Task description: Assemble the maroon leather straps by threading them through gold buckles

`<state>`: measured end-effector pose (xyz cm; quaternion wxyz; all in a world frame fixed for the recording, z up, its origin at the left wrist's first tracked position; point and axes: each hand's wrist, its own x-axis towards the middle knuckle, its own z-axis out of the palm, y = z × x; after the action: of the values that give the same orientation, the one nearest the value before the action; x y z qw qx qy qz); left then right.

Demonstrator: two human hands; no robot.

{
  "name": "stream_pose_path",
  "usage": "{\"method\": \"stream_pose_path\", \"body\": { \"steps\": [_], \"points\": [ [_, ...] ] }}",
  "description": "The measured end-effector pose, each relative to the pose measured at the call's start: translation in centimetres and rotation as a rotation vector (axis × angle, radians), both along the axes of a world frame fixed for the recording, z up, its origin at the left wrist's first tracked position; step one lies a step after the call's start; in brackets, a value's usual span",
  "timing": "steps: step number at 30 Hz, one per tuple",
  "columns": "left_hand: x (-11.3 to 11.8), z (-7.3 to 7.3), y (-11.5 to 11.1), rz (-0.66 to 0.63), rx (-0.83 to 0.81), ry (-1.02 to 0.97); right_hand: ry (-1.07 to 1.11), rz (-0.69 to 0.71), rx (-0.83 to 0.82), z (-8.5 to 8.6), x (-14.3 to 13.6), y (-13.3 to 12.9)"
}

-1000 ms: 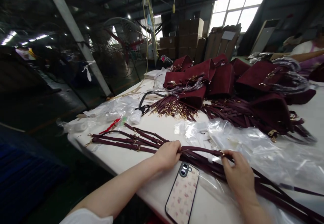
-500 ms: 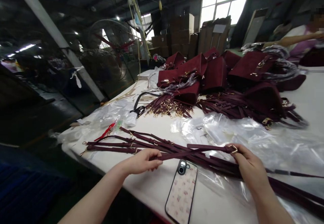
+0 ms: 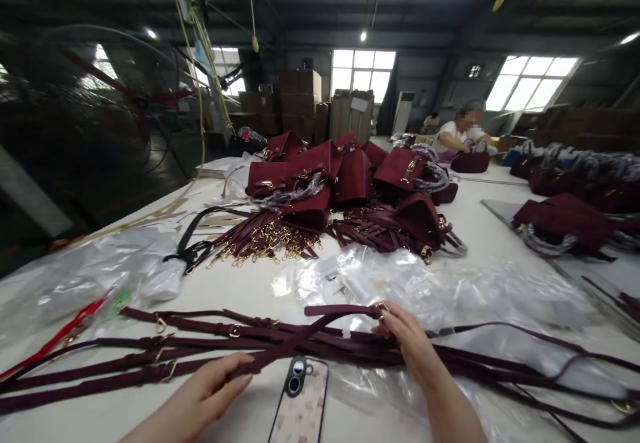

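My left hand (image 3: 220,389) pinches a dark red strap (image 3: 285,345) at the lower centre, left of a phone in a patterned case (image 3: 301,406). To the right, my right hand (image 3: 403,333) is closed on the same strap by its gold buckle (image 3: 383,308); a short strap end points left from there. Beneath and beside both hands, several more dark red straps (image 3: 120,357) with gold buckles run across the white table (image 3: 220,289).
Clear plastic bags (image 3: 370,279) lie beyond the straps. Behind them are dark red bags (image 3: 353,179) and a heap of straps with gold clips (image 3: 270,236). A red cord (image 3: 65,329) is at left. A person (image 3: 457,133) sits far back.
The view has turned to the right, bringing in more bags and windows. Both hands still hold the strap, which now slopes more steeply up towards the right hand.
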<state>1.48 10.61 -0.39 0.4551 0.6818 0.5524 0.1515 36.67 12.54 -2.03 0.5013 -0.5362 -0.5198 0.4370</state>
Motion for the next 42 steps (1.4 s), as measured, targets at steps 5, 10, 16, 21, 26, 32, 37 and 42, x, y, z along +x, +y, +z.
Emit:
{"method": "stream_pose_path", "body": {
  "steps": [5, 10, 16, 21, 26, 32, 37, 42],
  "points": [
    [1.6, -0.4, 0.3, -0.096, -0.105, -0.098, 0.044, 0.001, -0.068, 0.0, -0.1, -0.3],
    [2.6, -1.3, 1.5, -0.115, -0.088, -0.131, -0.007, -0.071, -0.034, 0.1, 0.3, 0.1],
    [4.6, 2.2, 1.9, -0.171, 0.136, 0.012, -0.127, -0.112, -0.002, 0.7, 0.0, -0.7],
    [6.5, 3.7, 2.2, -0.215, 0.322, 0.107, -0.161, -0.151, -0.01, 0.6, 0.2, -1.2],
    [6.9, 4.1, 2.3, -0.283, 0.423, 0.182, -0.323, -0.19, 0.046, 0.8, 0.2, -1.4],
    [7.5, 4.7, 2.4, -0.385, 0.475, 0.252, -0.538, -0.198, 0.161, 1.0, -0.3, -1.8],
    [8.4, 4.3, 2.6, -0.407, 0.511, 0.289, -0.629, -0.181, 0.189, 0.7, -0.7, -1.8],
    [9.5, 4.2, 2.7, -0.413, 0.522, 0.319, -0.518, -0.128, 0.175, 0.7, -1.1, -2.1]
  ]
}}
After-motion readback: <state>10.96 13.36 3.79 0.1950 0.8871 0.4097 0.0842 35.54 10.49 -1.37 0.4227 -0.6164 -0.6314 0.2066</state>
